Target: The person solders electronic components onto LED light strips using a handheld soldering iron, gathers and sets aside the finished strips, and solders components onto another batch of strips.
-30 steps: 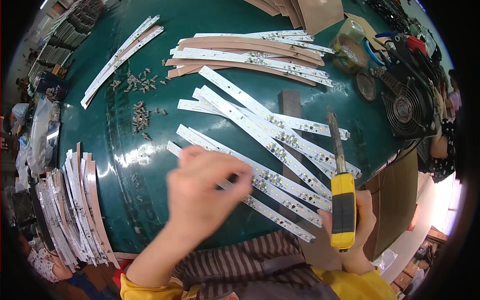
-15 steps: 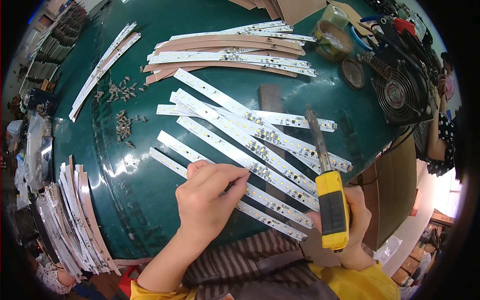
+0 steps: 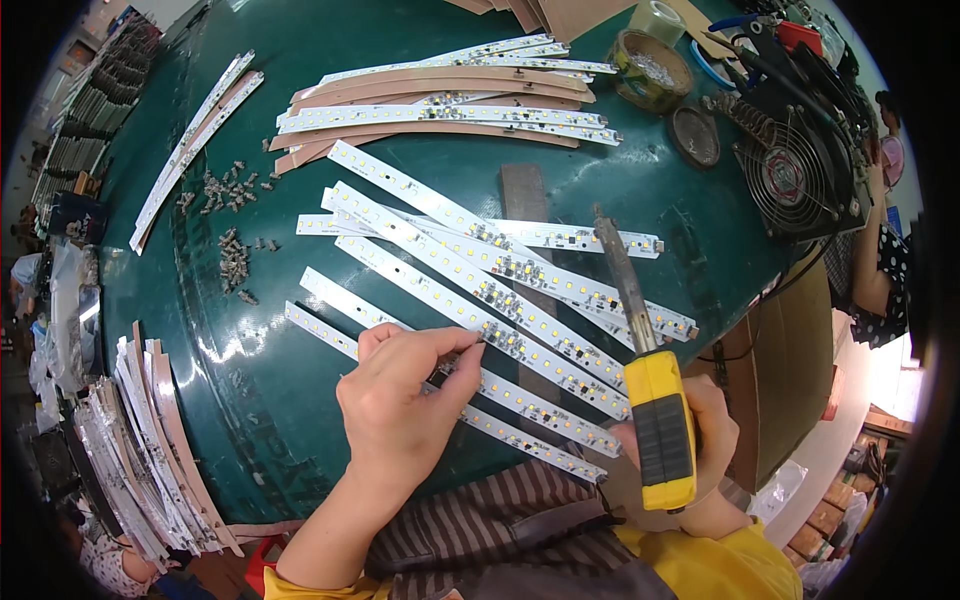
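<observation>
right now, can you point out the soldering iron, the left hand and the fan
soldering iron [image 3: 653, 382]: head view, on the yellow upper part of its handle
left hand [image 3: 388, 392]: head view, on the back of the hand
fan [image 3: 789, 180]: head view, on the middle of its round grille

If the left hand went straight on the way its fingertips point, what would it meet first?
Probably the white LED strip just ahead of the left hand; depth is unclear, so the two may already touch.
</observation>
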Motion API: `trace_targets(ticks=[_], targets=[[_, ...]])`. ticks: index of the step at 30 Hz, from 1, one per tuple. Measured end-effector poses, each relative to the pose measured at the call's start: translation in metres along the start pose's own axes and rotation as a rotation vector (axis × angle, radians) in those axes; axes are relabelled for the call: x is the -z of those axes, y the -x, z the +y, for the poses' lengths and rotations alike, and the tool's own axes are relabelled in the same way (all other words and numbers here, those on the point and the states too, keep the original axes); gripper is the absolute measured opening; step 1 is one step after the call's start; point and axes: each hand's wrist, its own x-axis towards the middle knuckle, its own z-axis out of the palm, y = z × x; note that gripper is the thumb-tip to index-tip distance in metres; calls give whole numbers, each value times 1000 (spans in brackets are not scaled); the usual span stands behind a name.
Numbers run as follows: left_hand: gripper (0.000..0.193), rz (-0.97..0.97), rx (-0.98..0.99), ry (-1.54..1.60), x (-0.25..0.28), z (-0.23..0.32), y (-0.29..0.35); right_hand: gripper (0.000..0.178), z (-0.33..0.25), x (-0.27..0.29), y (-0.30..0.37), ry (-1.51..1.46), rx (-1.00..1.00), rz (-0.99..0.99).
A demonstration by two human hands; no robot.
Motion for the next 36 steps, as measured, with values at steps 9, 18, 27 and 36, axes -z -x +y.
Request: trace_targets(ticks=[9, 18, 27, 36], targets=[[12, -513, 565, 845, 7, 60, 25, 49, -27, 33, -15, -96, -152, -339], [19, -446, 603, 1092, -10, 71, 34, 51, -42, 17, -6, -626, -580, -26], [32, -134, -316, 419, -9, 59, 38, 50, -44, 13, -5, -742, -634, -15], [23, -93, -177, -189, 7, 18, 6, 45, -9, 25, 13, -578, -525, -41]])
